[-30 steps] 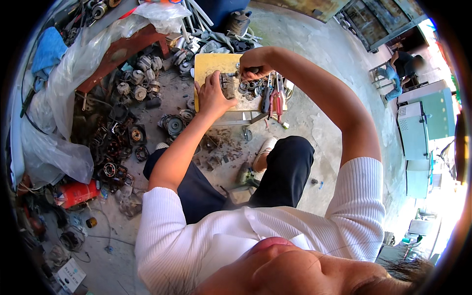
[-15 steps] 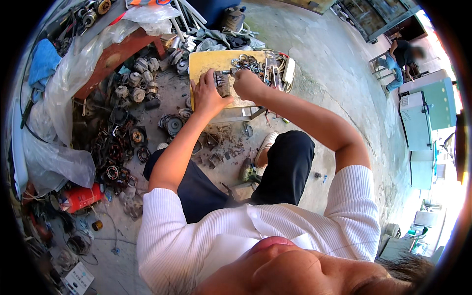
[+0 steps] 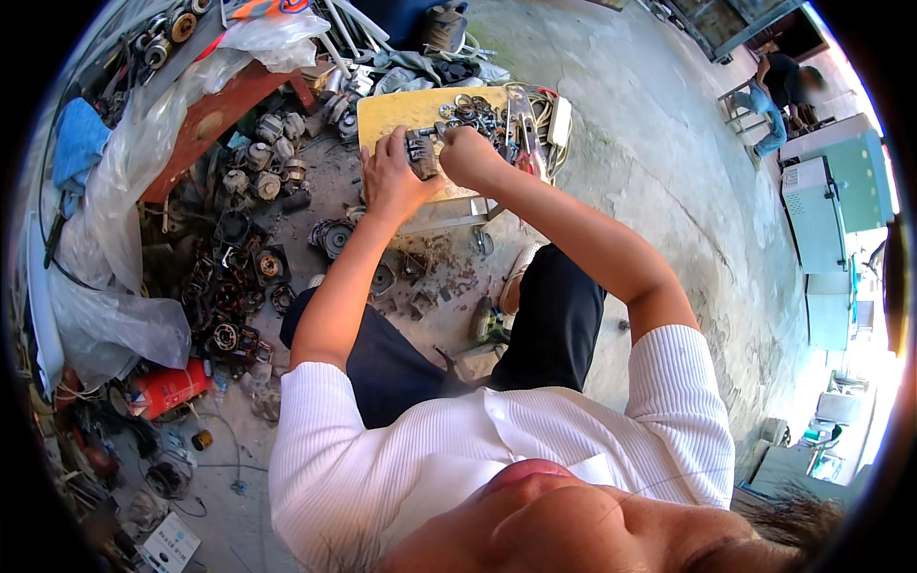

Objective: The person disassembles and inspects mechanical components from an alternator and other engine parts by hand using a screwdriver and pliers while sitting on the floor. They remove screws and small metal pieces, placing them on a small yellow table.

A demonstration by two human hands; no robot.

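On the yellow-topped low table (image 3: 382, 113), my left hand (image 3: 394, 181) is wrapped round the left and near side of a grey, ridged metal part (image 3: 420, 156) that looks like an alternator rotor. Its thumb presses the near end. Close against the part's right side, my right hand (image 3: 468, 158) is closed in a fist. A short metal piece shows between that fist and the rotor; whatever the fist grips is mostly hidden. Beyond the right hand lies a pile of metal rings and small parts (image 3: 476, 113).
A white power strip (image 3: 560, 121) with coiled cable sits at the table's right end. Motor housings (image 3: 266, 153), dark coils (image 3: 224, 296) and a red cylinder (image 3: 170, 390) crowd the floor at left. A green power tool (image 3: 485, 321) lies between my feet. Another person (image 3: 785, 103) is at far right.
The view has shifted slightly, so the table appears further left. Both hands stay at the rotor, and my right fist has turned slightly and sits close beside it.
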